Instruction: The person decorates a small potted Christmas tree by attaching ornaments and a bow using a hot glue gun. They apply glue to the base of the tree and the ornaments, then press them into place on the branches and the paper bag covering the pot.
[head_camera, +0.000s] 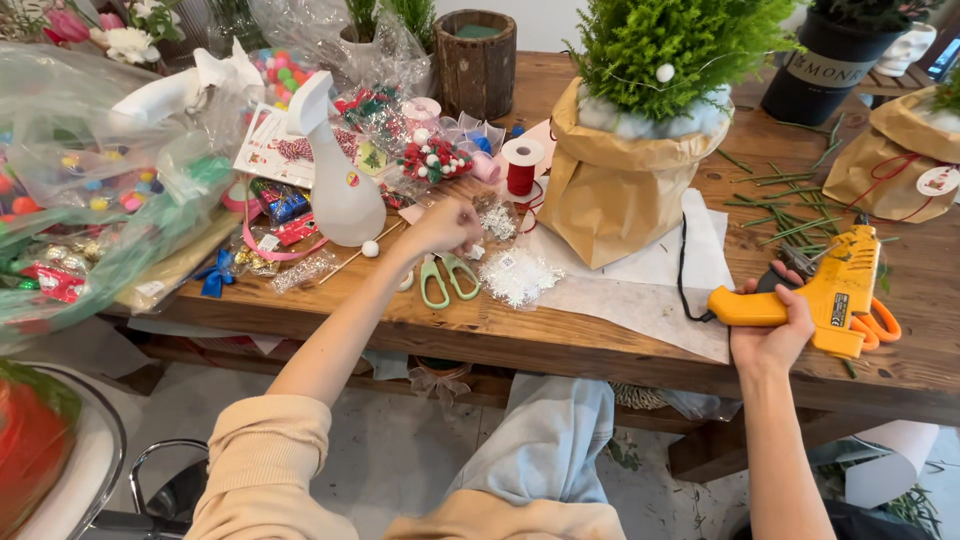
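Note:
My right hand (772, 335) grips the handle of a yellow glue gun (822, 295) lying at the right of the wooden table (560, 345), its black cord running left over white paper. My left hand (447, 226) reaches forward, fingers pinched together over a small bag of white snowflake pieces (497, 218); whether it holds a piece is unclear. Green-handled scissors (447, 277) lie just below that hand. A pile of white snowflakes (519, 274) sits on the paper beside them. A small green tree in a brown paper bag (612, 190) stands in the middle.
A white spray bottle (337, 180), red ribbon spool (521, 165), bags of coloured decorations (100, 190) and a wooden pot (476, 62) crowd the left and back. Orange-handled scissors (882, 322), green sprigs (780, 200), a black pot (825, 60) and another bagged plant (900, 150) are on the right.

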